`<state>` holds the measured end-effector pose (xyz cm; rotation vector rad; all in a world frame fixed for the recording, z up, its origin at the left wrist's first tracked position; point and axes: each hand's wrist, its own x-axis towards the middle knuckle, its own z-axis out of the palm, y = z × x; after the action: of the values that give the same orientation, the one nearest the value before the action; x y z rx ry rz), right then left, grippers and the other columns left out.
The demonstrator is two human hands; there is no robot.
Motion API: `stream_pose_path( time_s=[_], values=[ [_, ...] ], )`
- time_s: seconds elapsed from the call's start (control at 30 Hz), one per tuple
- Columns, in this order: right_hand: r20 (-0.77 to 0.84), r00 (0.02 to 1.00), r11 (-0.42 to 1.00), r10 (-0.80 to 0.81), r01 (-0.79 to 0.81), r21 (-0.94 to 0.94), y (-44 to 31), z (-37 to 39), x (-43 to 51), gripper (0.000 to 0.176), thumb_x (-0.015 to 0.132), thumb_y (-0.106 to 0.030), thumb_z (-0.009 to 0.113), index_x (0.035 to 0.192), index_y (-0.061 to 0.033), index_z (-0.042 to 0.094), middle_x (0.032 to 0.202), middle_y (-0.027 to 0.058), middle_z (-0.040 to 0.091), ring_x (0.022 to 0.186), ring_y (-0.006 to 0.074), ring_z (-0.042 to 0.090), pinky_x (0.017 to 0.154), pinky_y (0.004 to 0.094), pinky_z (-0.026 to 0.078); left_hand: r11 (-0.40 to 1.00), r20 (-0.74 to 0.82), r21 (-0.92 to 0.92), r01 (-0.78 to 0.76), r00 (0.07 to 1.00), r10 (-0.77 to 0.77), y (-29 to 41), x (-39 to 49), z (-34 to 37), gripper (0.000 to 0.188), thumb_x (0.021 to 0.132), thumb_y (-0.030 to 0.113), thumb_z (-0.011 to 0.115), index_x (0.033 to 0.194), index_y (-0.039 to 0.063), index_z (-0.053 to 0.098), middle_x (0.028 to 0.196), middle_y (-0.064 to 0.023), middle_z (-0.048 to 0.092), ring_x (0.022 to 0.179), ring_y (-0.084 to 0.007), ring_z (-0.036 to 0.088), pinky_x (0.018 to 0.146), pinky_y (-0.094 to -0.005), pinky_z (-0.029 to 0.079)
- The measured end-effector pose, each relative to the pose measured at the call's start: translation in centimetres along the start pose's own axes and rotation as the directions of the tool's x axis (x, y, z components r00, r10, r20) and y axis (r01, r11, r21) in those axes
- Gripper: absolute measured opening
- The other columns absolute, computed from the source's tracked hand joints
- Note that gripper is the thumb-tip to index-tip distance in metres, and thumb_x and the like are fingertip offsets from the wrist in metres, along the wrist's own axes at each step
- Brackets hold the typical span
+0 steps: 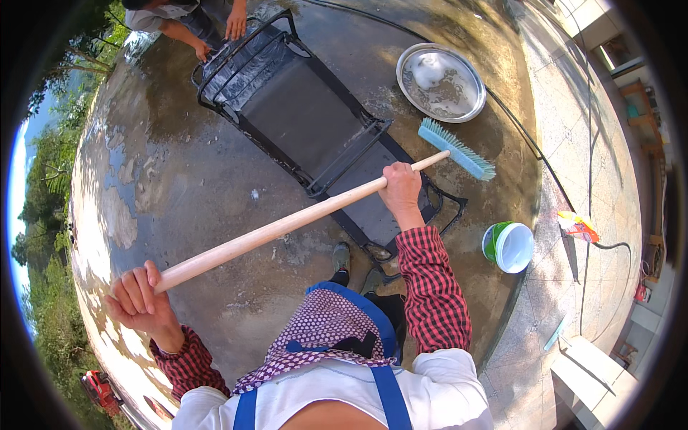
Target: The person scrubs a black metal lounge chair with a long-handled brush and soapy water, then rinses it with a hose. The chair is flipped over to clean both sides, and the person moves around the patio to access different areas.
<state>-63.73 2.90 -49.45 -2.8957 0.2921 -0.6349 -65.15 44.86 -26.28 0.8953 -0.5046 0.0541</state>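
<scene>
Across my body runs the pale wooden handle (pixel 269 231) of a scrub broom. Its blue brush head (pixel 458 149) is off to the right, bristles turned upward and outward, beside the basin. My left hand (pixel 141 303) is around the handle's butt end, and my right hand (pixel 402 188) grips it close to the brush. Beneath the handle a black folding lounge chair (pixel 306 105) with a metal frame lies on wet concrete. White suds coat its far end, where another person's hands (pixel 235 24) touch the frame.
A round metal basin (pixel 473 102) holds foamy water. Nearer me stands a white-and-green bucket (pixel 515 248). A dark hose (pixel 516 126) trails along the tiled ledge (pixel 570 161), where an orange-and-yellow packet (pixel 578 226) rests. A white bench (pixel 588 371) is at lower right.
</scene>
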Motion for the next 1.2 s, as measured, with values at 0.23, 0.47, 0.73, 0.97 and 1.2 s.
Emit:
stream_pose_path(
  time_s=[0.23, 0.47, 0.73, 0.97, 1.2],
  values=[
    [0.297, 0.919, 0.957, -0.258, 0.285, -0.049, 5.3, 3.0, 2.9, 0.007, 0.062, -0.013, 0.068, 0.068, -0.0119, 0.063, 0.079, 0.0051, 0.059, 0.087, 0.0227, 0.057, 0.064, 0.0359, 0.05, 0.816, 0.186, 0.52, 0.253, 0.899, -0.397, -15.9, -7.0, 0.9, 0.033, 0.088, 0.03, 0.053, 0.072, 0.004, 0.064, 0.098, -0.016, 0.066, 0.114, -0.0348, 0.052, 0.099, -0.0495, 0.034],
    [0.307, 0.906, 0.924, -0.291, 0.35, -0.156, 19.7, 12.1, 6.7, 0.002, 0.066, -0.012, 0.064, 0.066, -0.0143, 0.064, 0.079, 0.0011, 0.057, 0.088, 0.0188, 0.055, 0.066, 0.0341, 0.044, 0.766, 0.39, 0.639, 0.075, 0.827, -0.405, -32.5, -8.7, 6.3, 0.017, 0.08, 0.011, 0.064, 0.095, 0.003, 0.067, 0.117, -0.0155, 0.06, 0.12, -0.0372, 0.048, 0.1, -0.0435, 0.039],
    [0.323, 0.866, 0.895, -0.382, 0.434, -0.104, 30.2, 22.1, 8.8, 0.008, 0.07, -0.011, 0.059, 0.065, -0.0149, 0.064, 0.078, 0.0005, 0.055, 0.088, 0.0178, 0.055, 0.067, 0.0337, 0.043, 0.785, 0.158, 0.548, 0.289, 0.886, -0.436, -47.0, -11.7, 12.7, 0.013, 0.081, 0.002, 0.062, 0.094, 0.001, 0.066, 0.123, -0.019, 0.055, 0.126, -0.0359, 0.042, 0.105, -0.0428, 0.032],
    [0.356, 0.847, 0.899, -0.394, 0.435, -0.04, 34.6, 23.1, 10.1, 0.003, 0.065, -0.012, 0.065, 0.067, -0.0143, 0.065, 0.081, 0.0007, 0.056, 0.09, 0.0188, 0.055, 0.069, 0.035, 0.043, 0.769, 0.035, 0.49, 0.409, 0.873, -0.487, -49.0, -10.6, 17.5, 0.014, 0.083, 0.0, 0.057, 0.094, -0.001, 0.065, 0.128, -0.0184, 0.052, 0.13, -0.0349, 0.037, 0.107, -0.041, 0.027],
    [0.28, 0.807, 0.851, -0.52, 0.518, 0.085, 23.7, 14.5, 9.3, 0.001, 0.067, -0.013, 0.065, 0.067, -0.0138, 0.065, 0.076, 0.0057, 0.057, 0.084, 0.0216, 0.055, 0.08, 0.041, 0.037, 0.809, -0.181, 0.398, 0.434, 0.901, -0.394, -35.7, -9.4, 14.6, 0.017, 0.086, 0.015, 0.055, 0.085, 0.002, 0.067, 0.115, -0.0199, 0.059, 0.122, -0.0362, 0.045, 0.107, -0.0498, 0.026]
  ],
)
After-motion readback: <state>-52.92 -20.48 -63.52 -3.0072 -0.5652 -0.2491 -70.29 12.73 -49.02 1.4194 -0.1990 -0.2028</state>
